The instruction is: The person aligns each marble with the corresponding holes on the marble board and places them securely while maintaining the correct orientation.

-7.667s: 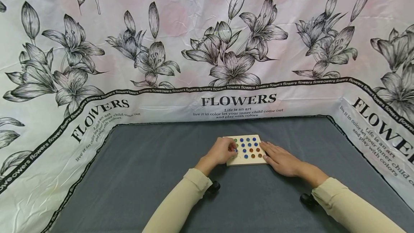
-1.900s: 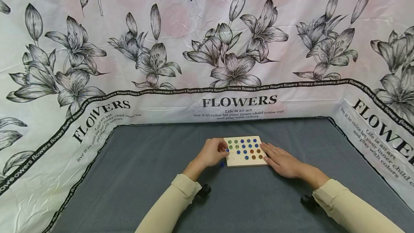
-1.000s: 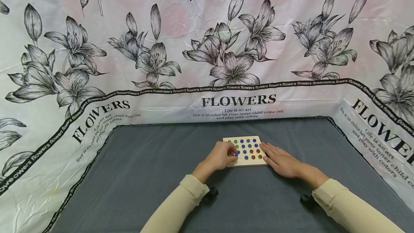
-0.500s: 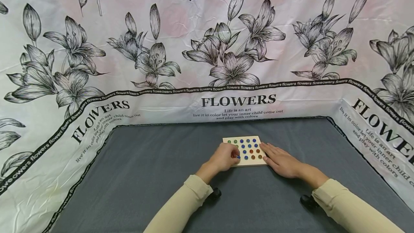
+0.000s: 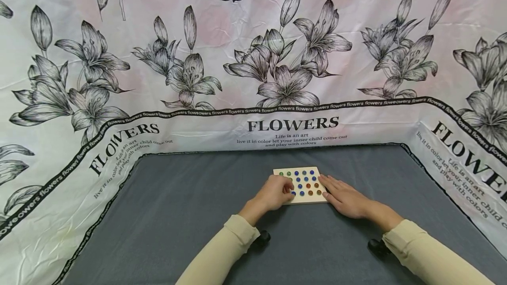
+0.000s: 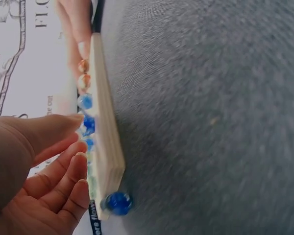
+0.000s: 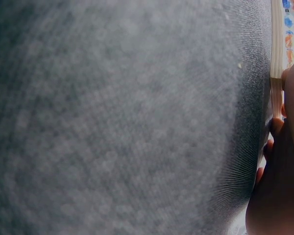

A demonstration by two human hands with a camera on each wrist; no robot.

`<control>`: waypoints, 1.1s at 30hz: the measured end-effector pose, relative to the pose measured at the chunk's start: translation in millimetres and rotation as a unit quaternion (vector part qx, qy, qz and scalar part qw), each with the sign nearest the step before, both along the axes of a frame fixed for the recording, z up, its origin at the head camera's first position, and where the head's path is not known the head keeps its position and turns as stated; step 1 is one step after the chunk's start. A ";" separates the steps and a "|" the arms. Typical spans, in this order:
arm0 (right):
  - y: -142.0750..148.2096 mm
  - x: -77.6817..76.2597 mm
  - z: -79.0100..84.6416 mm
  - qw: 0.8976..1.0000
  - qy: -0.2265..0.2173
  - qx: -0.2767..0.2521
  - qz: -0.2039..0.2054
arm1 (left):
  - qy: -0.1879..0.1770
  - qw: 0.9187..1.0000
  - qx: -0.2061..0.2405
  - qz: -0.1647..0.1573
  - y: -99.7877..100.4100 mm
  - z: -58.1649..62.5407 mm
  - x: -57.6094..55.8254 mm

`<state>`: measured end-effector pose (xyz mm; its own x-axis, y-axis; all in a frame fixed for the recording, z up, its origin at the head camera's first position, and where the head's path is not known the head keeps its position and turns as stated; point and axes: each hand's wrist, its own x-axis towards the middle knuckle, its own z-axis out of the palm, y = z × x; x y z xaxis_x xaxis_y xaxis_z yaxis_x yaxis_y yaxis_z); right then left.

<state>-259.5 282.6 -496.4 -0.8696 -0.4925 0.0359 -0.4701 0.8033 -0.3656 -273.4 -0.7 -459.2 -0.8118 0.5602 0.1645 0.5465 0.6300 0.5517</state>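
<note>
A pale wooden board [image 5: 305, 199] lies on the table with rows of glass marbles in green, blue and orange-brown. My left hand [image 5: 273, 192] is over its left part, thumb and fingertips at a blue marble [image 5: 293, 193] in the front row. In the left wrist view that blue marble [image 6: 88, 125] sits on the board between thumb tip and index finger. A loose blue marble [image 6: 118, 203] lies beside the board's left end; my left hand hides it in the head view. My right hand [image 5: 346, 195] rests with straight fingers against the board's right edge.
Grey cloth [image 5: 178, 214] covers the table. A white flower-printed curtain [image 5: 206, 131] rises along the back and both sides. Dark wrist devices show under the left sleeve [image 5: 239, 230] and the right sleeve [image 5: 408, 232].
My left hand has brought a blue marble from the board's left side rightward to the front row, and has barely moved in the last half second. My right hand stays in place.
</note>
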 end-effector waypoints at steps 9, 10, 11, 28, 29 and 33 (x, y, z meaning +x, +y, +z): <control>1.0 0.3 1.3 1.000 -0.001 -0.005 0.001 | 0.009 1.000 0.018 0.004 -21.8 12.8 -0.1; 0.8 0.4 1.6 1.000 0.000 -0.004 0.002 | 0.010 1.000 0.020 0.006 -24.7 13.1 -0.2; 0.7 0.4 1.7 1.000 0.000 -0.005 0.002 | 0.012 1.000 0.021 0.009 -27.8 13.4 -0.1; -1.4 6.4 3.9 0.999 0.040 -0.011 0.019 | -0.033 0.998 0.035 0.035 -60.2 -9.9 -3.7; -0.9 5.8 3.0 0.999 0.037 -0.008 0.017 | -0.035 0.998 0.036 0.032 -60.1 -11.1 -4.3; -0.9 5.3 1.3 0.999 0.031 -0.003 0.010 | -0.046 0.998 0.035 0.030 -58.5 -13.2 -6.4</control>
